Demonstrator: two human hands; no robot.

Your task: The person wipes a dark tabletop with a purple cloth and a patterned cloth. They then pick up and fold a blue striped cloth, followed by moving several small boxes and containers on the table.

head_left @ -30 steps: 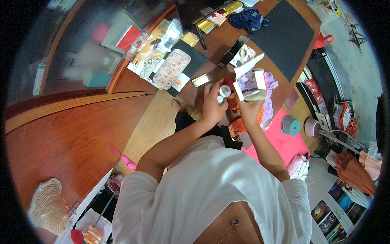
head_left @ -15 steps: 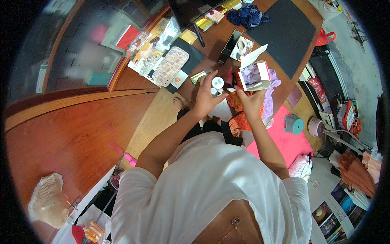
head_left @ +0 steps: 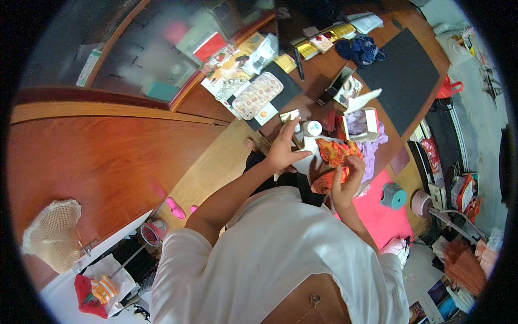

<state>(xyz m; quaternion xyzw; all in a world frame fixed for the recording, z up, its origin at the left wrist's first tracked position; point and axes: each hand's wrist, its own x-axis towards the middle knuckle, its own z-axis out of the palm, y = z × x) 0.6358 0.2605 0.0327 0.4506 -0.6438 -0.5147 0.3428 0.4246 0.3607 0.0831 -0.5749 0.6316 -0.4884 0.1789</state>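
My left hand (head_left: 284, 150) is open, thumb and fingers spread, beside a white-lidded round jar (head_left: 312, 128) near the table's front edge. A small bottle stands partly hidden behind its fingertips. My right hand (head_left: 347, 183) is over an orange patterned cloth (head_left: 330, 151), fingers curved and apart from the thumb; I see nothing held in it. Whether it touches the cloth is unclear. Just beyond is an opened white and red box (head_left: 372, 125) with lilac cloth (head_left: 356, 123) inside. More lilac cloth (head_left: 372, 156) hangs beside it.
A patterned pouch (head_left: 258, 95) lies on a dark mat at the left. Behind the box are a narrow black box (head_left: 335, 85), a navy cloth bundle (head_left: 360, 50) and a large dark mat (head_left: 402, 81). A teal stool (head_left: 393, 196) stands on the pink floor mat (head_left: 386, 213).
My right hand has come away from the white and red box and moved back over the orange cloth. My left hand has shifted slightly away from the jar. The whole view has turned.
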